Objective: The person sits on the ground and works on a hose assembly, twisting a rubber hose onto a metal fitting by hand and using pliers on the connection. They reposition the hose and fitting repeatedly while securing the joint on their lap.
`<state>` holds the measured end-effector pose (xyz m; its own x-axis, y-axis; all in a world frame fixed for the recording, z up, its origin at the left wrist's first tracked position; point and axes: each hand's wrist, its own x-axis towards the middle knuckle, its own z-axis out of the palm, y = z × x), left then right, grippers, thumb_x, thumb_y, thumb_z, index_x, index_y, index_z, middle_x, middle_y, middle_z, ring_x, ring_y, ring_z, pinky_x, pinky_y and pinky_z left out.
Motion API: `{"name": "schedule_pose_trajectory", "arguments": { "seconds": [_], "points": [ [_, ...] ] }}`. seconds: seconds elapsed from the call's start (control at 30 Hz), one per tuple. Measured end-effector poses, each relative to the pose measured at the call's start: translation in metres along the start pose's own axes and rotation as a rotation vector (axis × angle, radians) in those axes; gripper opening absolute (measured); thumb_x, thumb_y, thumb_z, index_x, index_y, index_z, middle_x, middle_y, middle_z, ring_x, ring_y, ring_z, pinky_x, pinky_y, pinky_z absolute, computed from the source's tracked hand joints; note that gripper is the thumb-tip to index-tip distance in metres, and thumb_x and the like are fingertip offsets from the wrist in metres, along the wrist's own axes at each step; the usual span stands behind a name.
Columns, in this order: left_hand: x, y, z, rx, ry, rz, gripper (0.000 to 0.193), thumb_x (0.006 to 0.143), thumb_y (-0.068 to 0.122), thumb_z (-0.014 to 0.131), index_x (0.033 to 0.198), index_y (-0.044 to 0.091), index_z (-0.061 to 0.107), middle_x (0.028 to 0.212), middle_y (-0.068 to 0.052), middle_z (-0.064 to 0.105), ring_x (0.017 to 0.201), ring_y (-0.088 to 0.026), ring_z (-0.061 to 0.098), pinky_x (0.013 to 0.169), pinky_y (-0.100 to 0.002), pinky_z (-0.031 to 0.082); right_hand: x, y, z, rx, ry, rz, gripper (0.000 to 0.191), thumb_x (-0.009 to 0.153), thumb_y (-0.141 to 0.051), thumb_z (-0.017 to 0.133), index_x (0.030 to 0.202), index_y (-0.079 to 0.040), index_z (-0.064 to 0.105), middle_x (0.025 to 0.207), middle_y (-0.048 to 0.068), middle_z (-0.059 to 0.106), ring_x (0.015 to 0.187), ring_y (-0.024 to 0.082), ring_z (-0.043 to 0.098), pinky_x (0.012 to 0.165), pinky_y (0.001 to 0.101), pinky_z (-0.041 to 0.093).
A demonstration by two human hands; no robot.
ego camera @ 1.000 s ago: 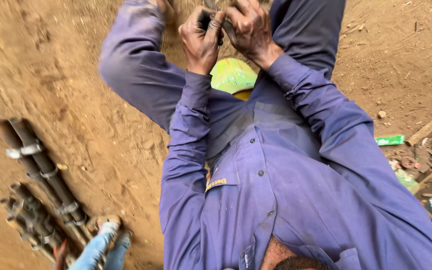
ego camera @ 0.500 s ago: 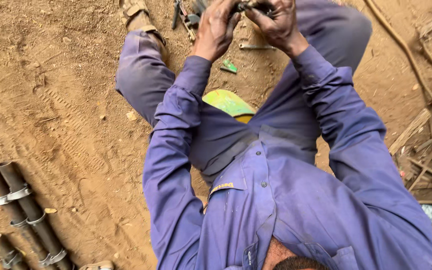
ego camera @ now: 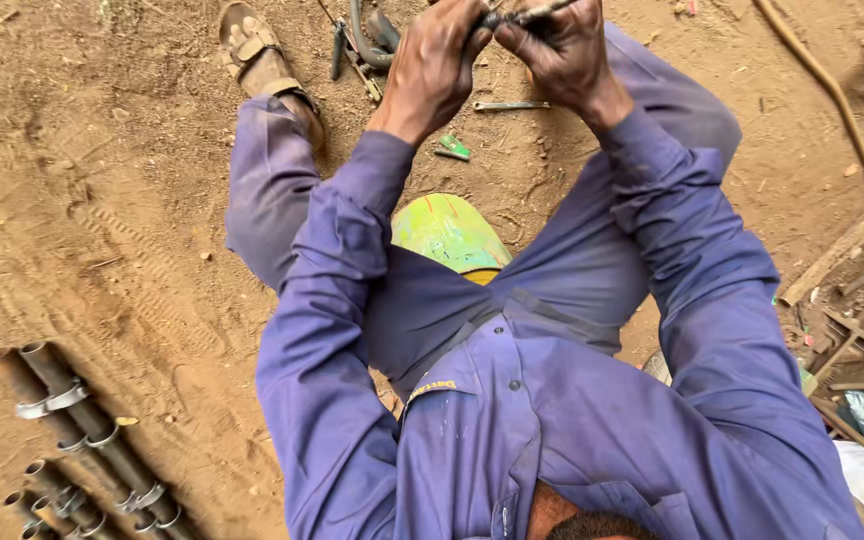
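Note:
My left hand [ego camera: 434, 68] and my right hand [ego camera: 564, 50] meet at the top of the view, both closed around a small dark metal part [ego camera: 493, 18]. A thin metal rod [ego camera: 542, 10] sticks out to the right from between my fingers. How the part and rod join is hidden by my fingers. My arms are in purple sleeves and stretch out over my knees. I sit on a green and yellow stool [ego camera: 449, 235] on dirt ground.
Rusty pipes with metal clamps [ego camera: 77, 430] lie at lower left. Pliers and bent metal pieces [ego camera: 364, 40] and a flat spanner [ego camera: 510, 105] lie on the dirt beyond my hands. My sandalled foot [ego camera: 252, 45] is upper left. Scrap wood and metal [ego camera: 852, 300] pile up at right.
The view has shifted so my hands sit further up and to the right, and the pipes have slid toward the lower left corner. Both hands stay closed together on the metal part.

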<state>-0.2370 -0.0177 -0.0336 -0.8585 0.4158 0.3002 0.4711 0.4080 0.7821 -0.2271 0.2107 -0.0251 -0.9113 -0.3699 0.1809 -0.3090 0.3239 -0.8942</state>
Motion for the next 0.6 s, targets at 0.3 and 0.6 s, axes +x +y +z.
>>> {"name": "schedule_pose_trajectory", "arguments": {
  "seconds": [0.3,0.6],
  "points": [
    [0.021,0.007,-0.035,-0.022,-0.130,-0.091,0.012,0.106,0.012,0.064,0.115,0.005,0.060,0.102,-0.014,0.067,0.089,-0.032,0.066,0.076,-0.044,0.052,0.027,-0.029,-0.005,0.038,-0.026,0.057,0.021,0.106,-0.011,0.082,0.097,0.005,0.073,0.094,0.013,0.067,0.080,0.019,0.061,0.069,0.0326,0.046],
    [0.019,0.006,-0.025,-0.183,0.052,-0.231,0.021,0.107,0.012,0.067,0.122,0.000,0.058,0.098,-0.016,0.070,0.087,-0.035,0.069,0.077,-0.046,0.053,0.044,-0.068,-0.031,-0.209,-0.016,0.138,0.007,0.102,0.009,0.064,0.103,0.004,0.070,0.087,0.010,0.069,0.077,0.024,0.071,0.071,0.0346,0.054]
  ]
}}
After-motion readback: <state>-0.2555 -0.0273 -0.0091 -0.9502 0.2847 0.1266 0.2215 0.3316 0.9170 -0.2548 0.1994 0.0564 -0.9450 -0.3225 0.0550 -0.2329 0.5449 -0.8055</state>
